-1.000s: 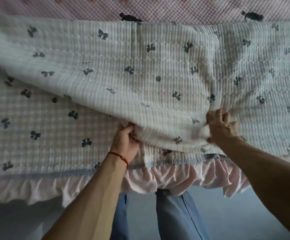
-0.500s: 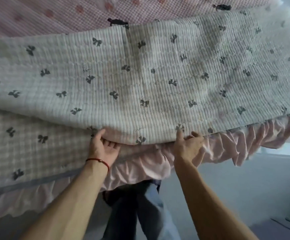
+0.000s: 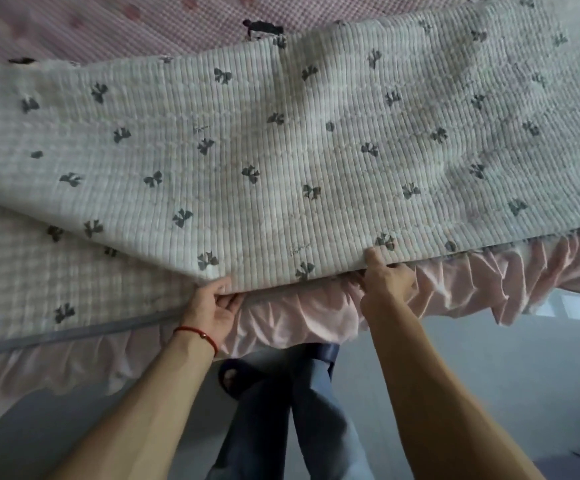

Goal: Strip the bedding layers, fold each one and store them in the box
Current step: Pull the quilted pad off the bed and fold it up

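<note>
A white quilted cover printed with small dark bows lies across the bed, doubled over on itself. Its folded edge runs along the near side of the bed. My left hand, with a red cord at the wrist, pinches that folded edge from below. My right hand grips the same edge a little further right, thumb on top of the quilt. The lower layer of the cover shows at the left with a grey border. No storage box is in view.
A pink ruffled skirt hangs below the quilt along the bed's side. A pink checked sheet covers the bed further back. My legs in blue trousers and a dark slipper stand on the grey floor by the bed.
The folded edge has been pulled toward me, out to the bed's near side. Both hands moved down with it, and the right hand came closer to the left.
</note>
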The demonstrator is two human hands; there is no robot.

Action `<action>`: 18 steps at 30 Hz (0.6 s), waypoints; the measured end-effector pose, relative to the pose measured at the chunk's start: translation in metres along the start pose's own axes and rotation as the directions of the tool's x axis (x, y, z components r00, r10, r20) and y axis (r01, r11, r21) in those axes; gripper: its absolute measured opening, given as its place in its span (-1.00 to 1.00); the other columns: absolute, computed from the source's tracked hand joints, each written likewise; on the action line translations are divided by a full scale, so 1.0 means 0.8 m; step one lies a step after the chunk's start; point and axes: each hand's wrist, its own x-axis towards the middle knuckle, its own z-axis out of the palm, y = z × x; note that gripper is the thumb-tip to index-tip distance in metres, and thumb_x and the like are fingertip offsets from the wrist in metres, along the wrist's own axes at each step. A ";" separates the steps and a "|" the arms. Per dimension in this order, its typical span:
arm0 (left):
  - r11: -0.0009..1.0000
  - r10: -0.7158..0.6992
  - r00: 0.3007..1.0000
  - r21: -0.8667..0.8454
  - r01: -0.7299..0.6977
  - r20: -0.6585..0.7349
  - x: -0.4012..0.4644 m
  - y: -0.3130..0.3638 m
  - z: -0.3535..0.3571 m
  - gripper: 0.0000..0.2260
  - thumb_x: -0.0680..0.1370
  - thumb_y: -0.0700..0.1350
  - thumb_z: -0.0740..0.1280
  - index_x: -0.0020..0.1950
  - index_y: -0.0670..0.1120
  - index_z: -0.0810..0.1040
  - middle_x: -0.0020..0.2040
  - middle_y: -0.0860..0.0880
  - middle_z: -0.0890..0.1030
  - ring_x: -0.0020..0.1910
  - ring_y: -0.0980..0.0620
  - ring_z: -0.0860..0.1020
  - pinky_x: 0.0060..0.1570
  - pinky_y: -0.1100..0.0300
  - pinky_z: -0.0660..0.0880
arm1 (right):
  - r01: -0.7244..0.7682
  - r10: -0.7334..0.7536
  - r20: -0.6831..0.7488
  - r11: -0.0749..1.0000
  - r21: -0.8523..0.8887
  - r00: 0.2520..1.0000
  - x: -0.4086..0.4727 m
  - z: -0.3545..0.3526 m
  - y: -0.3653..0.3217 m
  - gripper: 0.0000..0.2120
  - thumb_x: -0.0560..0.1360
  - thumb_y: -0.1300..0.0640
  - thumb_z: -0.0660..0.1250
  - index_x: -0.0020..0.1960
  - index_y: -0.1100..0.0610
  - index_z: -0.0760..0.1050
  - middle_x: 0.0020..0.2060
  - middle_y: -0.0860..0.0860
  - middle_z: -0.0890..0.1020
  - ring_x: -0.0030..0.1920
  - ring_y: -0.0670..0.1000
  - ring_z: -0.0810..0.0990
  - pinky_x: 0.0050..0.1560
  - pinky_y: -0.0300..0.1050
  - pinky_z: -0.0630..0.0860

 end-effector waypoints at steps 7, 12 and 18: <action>0.945 0.111 0.994 -0.309 -0.110 -0.013 0.009 0.049 -0.032 -0.53 0.57 0.20 0.32 0.32 -0.10 0.56 0.19 -0.14 0.68 0.22 -0.14 0.61 0.19 -0.17 0.55 | 0.105 -0.119 -0.081 0.980 -0.166 0.990 -0.004 -0.002 0.004 -0.51 0.44 -0.04 0.47 0.25 0.18 0.46 0.02 0.01 0.63 0.03 0.08 0.67 0.11 0.01 0.65; 0.960 0.130 0.990 -0.242 -0.137 -0.047 -0.004 0.032 -0.052 -0.76 0.62 -0.06 0.34 0.25 -0.11 0.58 0.17 -0.09 0.69 0.22 -0.02 0.62 0.07 0.06 0.62 | 0.498 -0.596 -0.095 0.739 -0.454 0.797 -0.064 0.035 0.011 -0.31 0.55 -0.02 0.34 0.55 0.03 0.06 0.41 0.06 0.22 0.40 0.08 0.23 0.50 0.01 0.15; 0.990 0.123 0.992 -0.063 -0.124 -0.016 -0.014 0.046 -0.071 -0.83 0.68 -0.15 0.21 0.12 -0.16 0.57 0.11 -0.10 0.65 0.19 0.00 0.58 0.17 0.08 0.48 | 0.885 -0.432 0.773 0.205 -0.418 0.465 -0.094 0.157 0.064 -0.31 0.60 -0.20 0.26 0.63 -0.14 0.03 0.66 0.06 -0.14 0.64 0.17 -0.21 0.55 0.27 -0.30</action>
